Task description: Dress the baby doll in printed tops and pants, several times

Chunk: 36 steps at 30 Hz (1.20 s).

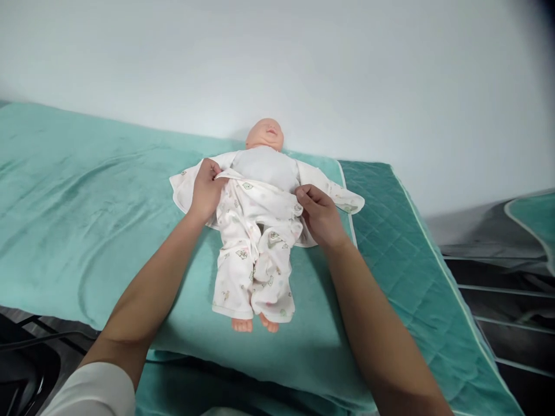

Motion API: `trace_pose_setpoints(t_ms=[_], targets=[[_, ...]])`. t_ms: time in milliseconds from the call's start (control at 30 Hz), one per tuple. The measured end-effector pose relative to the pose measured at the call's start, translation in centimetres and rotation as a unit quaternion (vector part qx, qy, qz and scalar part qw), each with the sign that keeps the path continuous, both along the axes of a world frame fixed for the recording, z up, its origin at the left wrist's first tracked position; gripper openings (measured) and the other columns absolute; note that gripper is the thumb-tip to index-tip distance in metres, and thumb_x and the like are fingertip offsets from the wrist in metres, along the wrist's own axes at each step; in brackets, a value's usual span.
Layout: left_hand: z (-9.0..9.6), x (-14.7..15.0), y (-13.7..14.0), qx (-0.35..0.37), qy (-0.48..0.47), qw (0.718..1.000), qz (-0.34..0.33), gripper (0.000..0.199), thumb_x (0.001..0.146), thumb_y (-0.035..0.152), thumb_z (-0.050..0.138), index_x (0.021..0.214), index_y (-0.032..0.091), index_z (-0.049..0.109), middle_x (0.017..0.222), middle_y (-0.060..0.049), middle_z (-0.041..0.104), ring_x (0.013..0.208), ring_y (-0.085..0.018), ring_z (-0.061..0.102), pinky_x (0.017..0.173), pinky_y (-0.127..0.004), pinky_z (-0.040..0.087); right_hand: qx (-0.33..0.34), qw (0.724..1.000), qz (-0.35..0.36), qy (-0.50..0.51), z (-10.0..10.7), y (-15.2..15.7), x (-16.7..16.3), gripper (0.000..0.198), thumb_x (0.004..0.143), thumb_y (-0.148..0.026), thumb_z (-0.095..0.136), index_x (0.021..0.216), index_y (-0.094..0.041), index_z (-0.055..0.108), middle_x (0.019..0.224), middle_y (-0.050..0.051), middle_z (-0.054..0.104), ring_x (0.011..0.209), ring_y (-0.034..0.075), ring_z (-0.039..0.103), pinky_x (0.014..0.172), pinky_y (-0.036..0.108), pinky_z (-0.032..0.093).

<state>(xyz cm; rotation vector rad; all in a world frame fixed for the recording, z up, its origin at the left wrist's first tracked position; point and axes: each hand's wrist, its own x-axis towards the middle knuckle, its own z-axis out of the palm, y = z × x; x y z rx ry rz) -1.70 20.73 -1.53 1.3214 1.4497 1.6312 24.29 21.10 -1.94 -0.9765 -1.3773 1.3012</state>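
Observation:
A baby doll (265, 134) lies on its back, head toward the wall and bare feet toward me. Patterned white pants (272, 277) cover its legs. An open white jacket (318, 176) is on its arms, spread out to both sides, and a plain pale layer (266, 164) shows on the chest. My left hand (208, 189) pinches the waistband of the pants at one side of the belly. On the other side my right hand (318, 212) grips the waistband between thumb and fingers. The band is stretched across the doll's belly.
A smooth green cover (108, 231) lies over a quilted green pad (403, 248) on the bed against a white wall (277, 63). Metal bars (503, 289) stand at the right. A black chair-like object (26, 370) is at lower left.

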Motion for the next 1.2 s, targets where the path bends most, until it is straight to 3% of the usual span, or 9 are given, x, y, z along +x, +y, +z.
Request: trace_pose_setpoints(t_ms=[133,300,400,500,633,800,900,1000,1200], targets=[[-0.4,-0.2,0.9,-0.075,-0.175,0.982,0.008,0.030,0.068,0.009,0.062,0.084,0.023,0.040,0.073,0.004,0.045,0.060,-0.011,0.043,0.056,-0.023,0.034,-0.073,0.991,0.032,0.105,0.2,0.5,0.5,0.039,0.070,-0.051,0.085,0.077,-0.023,0.058,0.066,-0.004,0.042,0.058,0.012,0.038,0.054,0.027,0.033],[-1.3,-0.6,0.9,-0.100,-0.209,0.972,0.032,0.030,0.067,0.012,0.064,0.084,0.024,0.043,0.072,0.005,0.046,0.060,-0.012,0.045,0.054,-0.023,0.034,-0.113,0.978,0.019,0.176,-0.2,0.5,1.1,0.037,0.065,-0.042,0.089,0.084,-0.025,0.062,0.067,-0.004,0.050,0.059,0.013,0.045,0.055,0.027,0.038],[-2.1,-0.9,0.9,-0.115,-0.149,0.982,0.021,0.023,0.070,0.013,0.063,0.083,0.023,0.046,0.075,0.003,0.049,0.065,-0.013,0.047,0.058,-0.024,0.037,-0.073,0.983,0.014,0.168,-1.0,0.6,0.8,0.036,0.071,-0.044,0.086,0.091,-0.028,0.061,0.071,-0.004,0.052,0.060,0.014,0.047,0.058,0.029,0.040],[-2.3,-1.0,0.6,-0.103,0.003,0.994,-0.020,0.014,0.075,0.012,0.058,0.081,0.021,0.050,0.077,0.002,0.055,0.072,-0.015,0.050,0.068,-0.027,0.041,0.023,0.994,-0.007,0.102,-1.7,0.6,0.1,0.035,0.078,-0.047,0.083,0.093,-0.029,0.058,0.070,-0.005,0.046,0.058,0.013,0.042,0.058,0.028,0.038],[-1.3,-0.7,-0.7,0.036,0.153,0.986,-0.051,0.021,0.077,0.010,0.057,0.095,0.022,0.060,0.102,-0.003,0.064,0.098,-0.019,0.059,0.091,-0.033,0.048,0.152,0.987,-0.052,0.014,-1.3,0.2,-0.9,0.034,0.084,-0.051,0.077,0.095,-0.029,0.054,0.079,-0.002,0.050,0.067,0.016,0.047,0.061,0.030,0.039],[0.6,0.6,-2.3,0.156,0.273,0.943,-0.109,0.028,0.089,0.023,0.063,0.117,0.023,0.064,0.125,-0.009,0.062,0.123,-0.024,0.056,0.110,-0.041,0.043,0.226,0.973,-0.056,-0.009,-0.3,-0.4,-1.6,0.025,0.092,-0.047,0.070,0.099,-0.029,0.054,0.090,0.000,0.054,0.074,0.016,0.050,0.065,0.032,0.042],[1.2,1.9,-2.5,0.158,0.344,0.921,-0.094,0.026,0.092,0.040,0.068,0.110,0.022,0.066,0.120,-0.009,0.064,0.119,-0.025,0.056,0.107,-0.042,0.044,0.242,0.967,-0.042,-0.061,-0.4,-0.6,-1.9,0.023,0.095,-0.048,0.066,0.100,-0.028,0.055,0.090,0.001,0.055,0.074,0.017,0.050,0.065,0.033,0.042],[1.5,2.6,-2.4,0.148,0.368,0.915,-0.077,0.020,0.099,0.040,0.056,0.098,0.021,0.064,0.114,-0.009,0.066,0.111,-0.024,0.059,0.100,-0.040,0.046,0.237,0.968,-0.033,-0.080,-0.4,-0.6,-2.0,0.023,0.096,-0.048,0.064,0.100,-0.027,0.055,0.090,0.001,0.056,0.072,0.016,0.049,0.065,0.033,0.040],[1.0,0.9,-1.2,0.117,0.269,0.956,-0.009,0.017,0.102,0.034,0.051,0.092,0.022,0.058,0.096,-0.005,0.067,0.093,-0.019,0.061,0.086,-0.033,0.047,0.113,0.993,-0.009,-0.038,-0.3,0.1,-1.2,0.028,0.089,-0.051,0.072,0.100,-0.028,0.060,0.065,-0.005,0.040,0.056,0.012,0.034,0.053,0.029,0.028]])
